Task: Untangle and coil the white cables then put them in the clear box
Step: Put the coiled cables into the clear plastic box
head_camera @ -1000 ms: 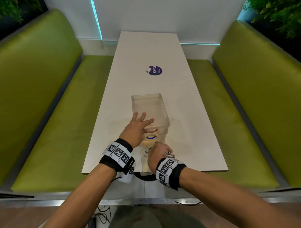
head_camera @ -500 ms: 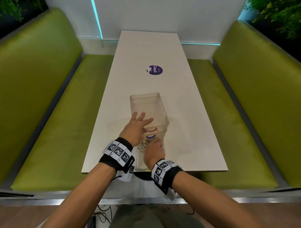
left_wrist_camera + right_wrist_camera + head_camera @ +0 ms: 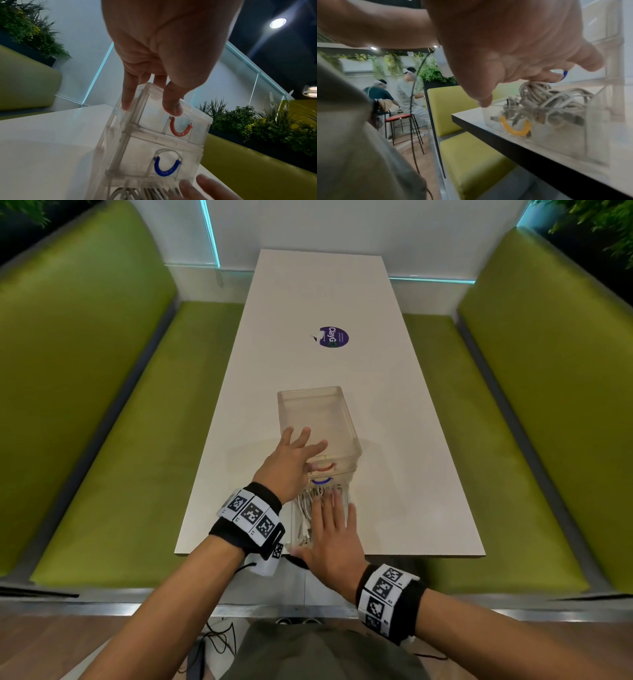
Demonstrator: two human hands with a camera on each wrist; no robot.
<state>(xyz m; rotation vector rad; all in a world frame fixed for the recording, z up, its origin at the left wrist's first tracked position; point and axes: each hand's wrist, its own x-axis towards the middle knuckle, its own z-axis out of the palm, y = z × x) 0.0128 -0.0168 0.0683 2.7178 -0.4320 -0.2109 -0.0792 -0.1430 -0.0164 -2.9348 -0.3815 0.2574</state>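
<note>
Here, white cables (image 3: 310, 505) heaped in pulled-out drawer (image 3: 570, 136), right hand (image 3: 334, 537) flat on them, left hand (image 3: 291, 462) flat on clear box (image 3: 318, 412).

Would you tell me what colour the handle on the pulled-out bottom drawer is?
Yellow; the drawer handle shows best in the right wrist view.

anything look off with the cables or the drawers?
The white cables sit as a loose tangle, not coils, in the pulled-out bottom drawer, under the right hand. The left hand steadies the clear box.
</note>
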